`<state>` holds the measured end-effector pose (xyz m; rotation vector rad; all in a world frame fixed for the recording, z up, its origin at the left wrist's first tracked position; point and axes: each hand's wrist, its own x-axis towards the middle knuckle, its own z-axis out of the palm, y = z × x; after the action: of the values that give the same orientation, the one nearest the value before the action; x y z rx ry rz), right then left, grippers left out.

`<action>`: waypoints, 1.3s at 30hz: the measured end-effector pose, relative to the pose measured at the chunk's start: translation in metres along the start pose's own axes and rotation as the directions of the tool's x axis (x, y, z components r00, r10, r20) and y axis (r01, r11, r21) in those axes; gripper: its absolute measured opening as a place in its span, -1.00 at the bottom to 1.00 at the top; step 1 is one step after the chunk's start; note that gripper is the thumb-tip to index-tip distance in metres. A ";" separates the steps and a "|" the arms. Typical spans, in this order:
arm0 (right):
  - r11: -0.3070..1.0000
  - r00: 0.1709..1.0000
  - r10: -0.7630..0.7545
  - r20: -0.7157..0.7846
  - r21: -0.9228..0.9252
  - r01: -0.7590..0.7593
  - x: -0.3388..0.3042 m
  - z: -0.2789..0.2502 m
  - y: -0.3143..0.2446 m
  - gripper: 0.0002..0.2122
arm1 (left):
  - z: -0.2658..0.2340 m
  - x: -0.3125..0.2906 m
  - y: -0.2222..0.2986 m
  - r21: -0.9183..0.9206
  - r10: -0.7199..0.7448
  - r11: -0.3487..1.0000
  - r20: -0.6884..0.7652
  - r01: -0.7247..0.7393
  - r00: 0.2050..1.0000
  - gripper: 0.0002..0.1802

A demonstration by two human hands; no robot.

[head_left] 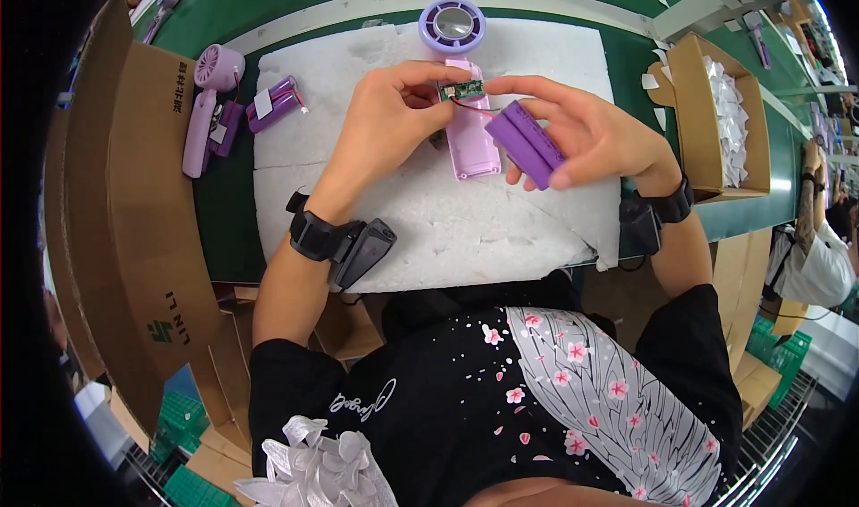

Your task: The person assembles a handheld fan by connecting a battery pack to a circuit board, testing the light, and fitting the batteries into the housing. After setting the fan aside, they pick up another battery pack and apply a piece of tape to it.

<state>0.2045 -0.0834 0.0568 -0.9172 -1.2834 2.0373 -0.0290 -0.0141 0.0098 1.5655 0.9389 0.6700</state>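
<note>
A handheld fan lies on the white foam sheet (420, 230), its lilac round head (427, 40) pointing away from me and its open pink handle shell (474, 149) toward me. My left hand (391, 118) pinches a small green circuit board (463, 89) over the shell's upper end. In my right hand (595, 140) is a purple battery pack (526, 144) of joined cylinders, held tilted just right of the shell. Its index fingertip reaches the board's right end. A thin red wire (476, 108) runs from the board toward the pack.
Left of the foam lie another purple battery pack (276, 104) and a pink fan (205, 122) with a pack beside it. A tall cardboard box (148, 176) borders the left side. At right stands a carton (693, 122) of small white pieces. Farther right, another person (814, 261) sits.
</note>
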 end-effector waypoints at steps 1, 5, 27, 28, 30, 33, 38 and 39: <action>0.999 0.998 -0.054 0.020 0.003 0.053 0.000 0.000 0.003 -0.31 | -0.002 0.001 -0.001 0.031 0.054 0.998 -0.005 -0.053 0.999 -0.63; 0.990 0.990 -0.136 0.049 -0.036 0.137 0.001 -0.004 0.005 -0.26 | -0.002 0.002 0.001 0.106 0.146 0.984 -0.001 -0.145 0.989 -0.63; 0.350 0.843 -0.537 -0.023 -0.915 0.198 0.012 0.022 0.027 -0.43 | -0.004 0.001 0.006 0.392 0.400 0.827 0.094 -0.403 0.912 -0.72; 0.352 0.845 -0.534 -0.021 -0.915 0.200 0.011 0.024 0.027 -0.43 | -0.004 0.001 0.006 0.384 0.414 0.823 0.100 -0.419 0.905 -0.73; 0.354 0.850 -0.524 -0.061 -0.923 0.152 0.008 0.030 0.023 -0.50 | -0.004 0.001 0.007 0.368 0.444 0.813 0.112 -0.452 0.889 -0.73; 0.343 0.840 -0.534 -0.092 -0.932 0.116 0.007 0.033 0.025 -0.54 | -0.005 0.000 0.009 0.359 0.441 0.814 0.127 -0.456 0.888 -0.73; 0.271 0.810 -0.580 -0.089 -0.958 0.089 0.007 0.033 0.028 -0.58 | -0.008 0.001 0.010 0.365 0.418 0.820 0.141 -0.440 0.897 -0.73; 0.247 0.805 -0.587 -0.079 -0.965 0.086 0.007 0.034 0.028 -0.59 | -0.008 0.000 0.010 0.363 0.417 0.822 0.140 -0.438 0.898 -0.73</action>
<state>0.1707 -0.1068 0.0397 -1.2783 -2.1670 0.4423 -0.0333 -0.0102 0.0214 2.1782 0.7042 0.7788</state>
